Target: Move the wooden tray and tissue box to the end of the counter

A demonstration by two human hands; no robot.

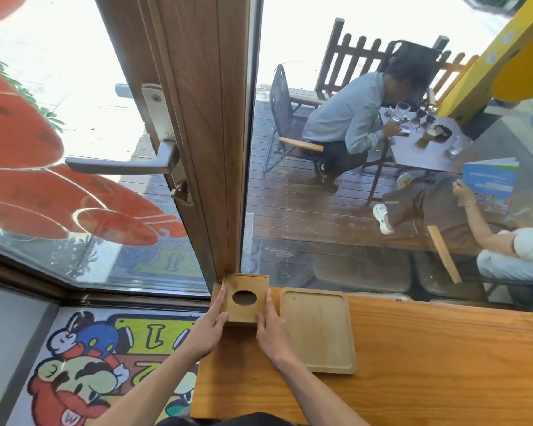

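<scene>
A wooden tissue box (245, 287) with a round hole in its top stands at the far left corner of the wooden counter (428, 364), against the window frame. My left hand (211, 325) presses its left side and my right hand (270, 325) presses its right side, so both hands grip the box. Just right of the box lies the flat wooden tray (317, 330), empty, its long side pointing away from me. My right hand's outer edge touches or nearly touches the tray's left rim.
The counter's left end (197, 379) drops off to a cartoon floor mat (105, 364). A wooden door frame (210, 149) with a metal handle (120, 164) rises behind the box. Through the glass, people sit at a table (428, 142) outside.
</scene>
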